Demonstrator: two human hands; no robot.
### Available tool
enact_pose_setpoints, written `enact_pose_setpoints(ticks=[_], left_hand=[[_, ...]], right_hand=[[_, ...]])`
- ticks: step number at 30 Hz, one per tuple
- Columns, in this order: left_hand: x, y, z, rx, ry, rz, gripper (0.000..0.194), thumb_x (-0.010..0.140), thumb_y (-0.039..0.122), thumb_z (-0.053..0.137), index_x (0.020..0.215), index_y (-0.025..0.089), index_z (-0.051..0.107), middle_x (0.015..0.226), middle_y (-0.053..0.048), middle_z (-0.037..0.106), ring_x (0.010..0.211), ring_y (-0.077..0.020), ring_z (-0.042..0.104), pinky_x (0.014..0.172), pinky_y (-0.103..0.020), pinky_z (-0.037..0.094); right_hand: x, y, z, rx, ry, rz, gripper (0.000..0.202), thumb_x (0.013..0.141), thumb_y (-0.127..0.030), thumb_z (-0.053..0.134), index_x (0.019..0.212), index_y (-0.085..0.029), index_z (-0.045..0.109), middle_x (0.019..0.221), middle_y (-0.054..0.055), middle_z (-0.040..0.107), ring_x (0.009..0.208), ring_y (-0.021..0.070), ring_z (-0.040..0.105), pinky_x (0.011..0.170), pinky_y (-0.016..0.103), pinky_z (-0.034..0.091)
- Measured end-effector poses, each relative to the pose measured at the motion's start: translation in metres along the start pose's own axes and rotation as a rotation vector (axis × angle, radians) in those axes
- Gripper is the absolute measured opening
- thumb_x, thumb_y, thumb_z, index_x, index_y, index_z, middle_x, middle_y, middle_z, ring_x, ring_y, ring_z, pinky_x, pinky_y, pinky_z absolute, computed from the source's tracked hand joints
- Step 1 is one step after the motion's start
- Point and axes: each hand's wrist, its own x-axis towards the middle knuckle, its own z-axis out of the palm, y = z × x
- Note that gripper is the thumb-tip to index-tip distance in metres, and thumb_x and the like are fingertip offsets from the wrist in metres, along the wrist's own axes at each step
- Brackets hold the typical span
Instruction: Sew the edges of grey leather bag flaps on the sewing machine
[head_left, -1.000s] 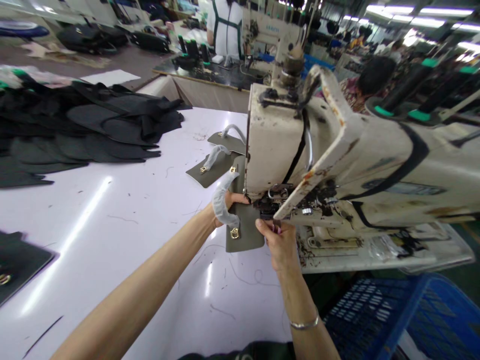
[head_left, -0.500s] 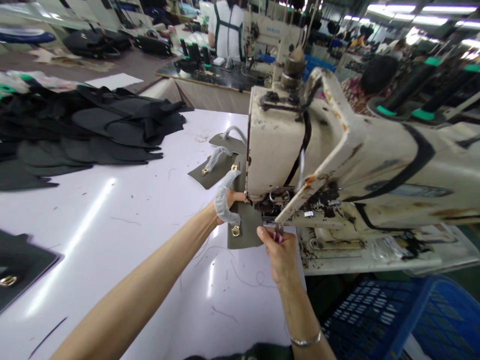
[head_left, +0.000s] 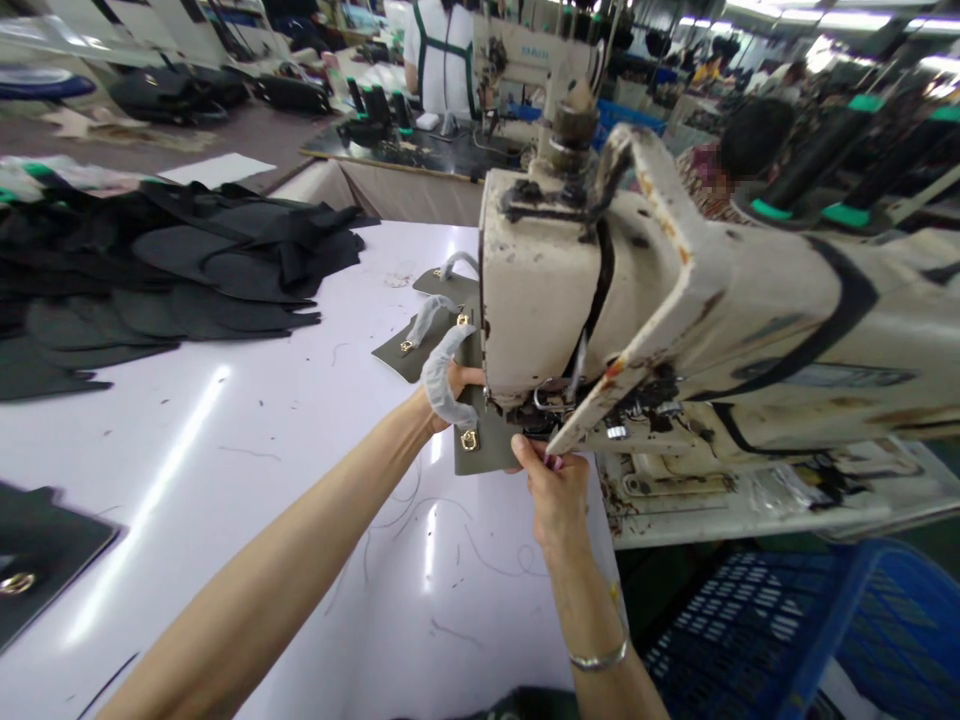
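Observation:
A grey-green panel [head_left: 487,445] lies flat under the head of a worn cream sewing machine [head_left: 540,290]. Its wrapped handle [head_left: 442,375] arches up between two gold buckles. My left hand [head_left: 450,390] rests on the panel behind that handle, fingers spread toward the machine, partly hidden by the handle. By the panel's near right corner is my right hand [head_left: 555,485], its thumb and fingers closed round a small pink-handled tool [head_left: 553,461], mostly hidden by the hand and the machine's bar. Two similar panels with wrapped handles [head_left: 409,350] lie beyond my left hand.
Black cut pieces [head_left: 225,250] are piled at the left of the white table [head_left: 300,520]. Another dark panel [head_left: 45,550] lies at the near left edge. A blue crate [head_left: 750,620] stands at the lower right. People and other machines are in the background.
The panel has shifted slightly away from me under the machine head, with my left hand on it. My right hand has moved slightly up and closer to its edge. The view has shifted a little.

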Motion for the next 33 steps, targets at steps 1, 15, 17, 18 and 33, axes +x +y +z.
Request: enact_pose_setpoints(ticks=[1,15,17,18,33], left_hand=[[0.003,0.001,0.000,0.004,-0.012,-0.019,0.040,0.070,0.026,0.073,0.108,0.013,0.069,0.087,-0.010,0.077,0.076,-0.0289,0.074,0.067,-0.041,0.063],[0.004,0.010,0.004,0.028,0.018,0.085,0.036,0.067,0.032,0.076,0.099,0.018,0.066,0.091,-0.006,0.076,0.085,-0.0266,0.074,0.075,-0.038,0.062],[0.003,0.009,0.002,0.007,0.026,0.100,0.041,0.062,0.031,0.078,0.099,0.020,0.065,0.086,-0.003,0.076,0.083,-0.0252,0.074,0.074,-0.035,0.062],[0.003,0.008,0.003,-0.003,0.033,0.102,0.044,0.060,0.029,0.079,0.100,0.021,0.064,0.084,-0.002,0.075,0.081,-0.0248,0.073,0.073,-0.035,0.062],[0.000,0.008,0.015,0.032,-0.011,-0.134,0.027,0.062,0.032,0.082,0.084,0.017,0.075,0.071,-0.005,0.076,0.076,-0.0273,0.075,0.070,-0.036,0.063]], right_hand=[[-0.001,-0.001,0.001,0.010,0.008,0.017,0.033,0.073,-0.042,0.077,0.057,-0.015,0.066,0.051,-0.004,0.043,0.050,0.0087,0.033,0.047,0.023,0.026],[-0.032,0.009,0.019,0.135,0.082,0.142,0.039,0.075,-0.049,0.078,0.061,-0.015,0.064,0.053,-0.007,0.028,0.050,0.0067,0.018,0.044,0.023,0.017],[-0.033,0.006,0.022,0.175,0.113,0.150,0.041,0.073,-0.049,0.079,0.058,-0.016,0.060,0.054,-0.007,0.029,0.049,0.0066,0.019,0.043,0.023,0.018],[-0.033,0.005,0.023,0.188,0.117,0.144,0.042,0.073,-0.049,0.079,0.056,-0.017,0.057,0.055,-0.007,0.029,0.049,0.0065,0.019,0.043,0.023,0.019],[-0.022,0.015,0.021,-0.022,0.165,-0.053,0.042,0.080,-0.049,0.073,0.057,-0.013,0.072,0.054,0.002,0.060,0.055,0.0128,0.052,0.057,0.024,0.039]])
